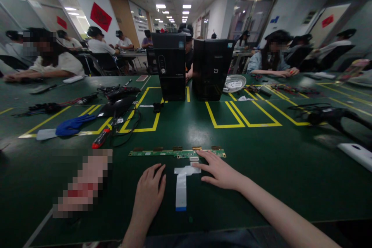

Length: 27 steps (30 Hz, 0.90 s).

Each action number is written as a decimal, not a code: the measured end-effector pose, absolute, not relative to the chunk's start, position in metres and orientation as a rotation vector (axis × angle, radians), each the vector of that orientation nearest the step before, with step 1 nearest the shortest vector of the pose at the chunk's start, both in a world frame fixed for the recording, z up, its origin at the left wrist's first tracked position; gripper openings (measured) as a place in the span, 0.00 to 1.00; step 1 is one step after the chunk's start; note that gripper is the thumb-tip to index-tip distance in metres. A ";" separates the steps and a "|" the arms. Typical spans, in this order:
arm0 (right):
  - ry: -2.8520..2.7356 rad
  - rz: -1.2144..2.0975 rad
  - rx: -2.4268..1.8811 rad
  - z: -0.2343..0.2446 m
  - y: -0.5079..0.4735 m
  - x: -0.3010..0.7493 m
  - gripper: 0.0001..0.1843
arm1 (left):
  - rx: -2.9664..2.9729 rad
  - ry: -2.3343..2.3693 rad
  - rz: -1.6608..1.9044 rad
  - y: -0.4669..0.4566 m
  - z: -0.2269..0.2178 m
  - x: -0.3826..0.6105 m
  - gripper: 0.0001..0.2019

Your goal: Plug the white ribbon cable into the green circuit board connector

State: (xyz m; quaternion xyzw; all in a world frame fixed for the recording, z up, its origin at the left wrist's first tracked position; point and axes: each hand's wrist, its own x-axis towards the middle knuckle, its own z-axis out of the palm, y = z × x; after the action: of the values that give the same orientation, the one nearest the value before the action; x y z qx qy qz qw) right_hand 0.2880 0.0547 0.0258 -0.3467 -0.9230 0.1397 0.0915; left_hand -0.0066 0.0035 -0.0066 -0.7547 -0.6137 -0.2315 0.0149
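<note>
On the green table (270, 162), a white flat ribbon cable (181, 188) lies between the hands, its top end just below a narrow circuit board (157, 152); the right hand (221, 172) touches that end with spread, ungripping fingers, and the left hand (148, 195) rests flat and empty.

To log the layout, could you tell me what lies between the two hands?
In the head view, a white flat ribbon cable lies between the left hand and right hand, reaching toward the green circuit board.
</note>
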 end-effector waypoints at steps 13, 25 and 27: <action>-2.575 0.078 -1.588 0.007 0.000 0.402 0.32 | -2.363 -1.933 -0.711 0.001 -0.005 -0.005 0.18; -1.940 -0.337 -2.309 -0.034 -0.026 0.546 0.40 | -2.370 -1.912 -0.702 0.002 -0.009 -0.008 0.19; -1.889 -0.409 -2.329 -0.036 -0.027 0.565 0.40 | -2.367 -1.903 -0.701 0.003 -0.010 -0.008 0.19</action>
State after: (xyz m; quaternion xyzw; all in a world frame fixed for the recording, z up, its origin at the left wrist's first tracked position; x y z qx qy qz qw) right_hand 0.5647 -0.0267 -0.0365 -0.7683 -0.6230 -0.1348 0.0576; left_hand -0.0083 0.0031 -0.0099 -0.7594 -0.6104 -0.2249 0.0123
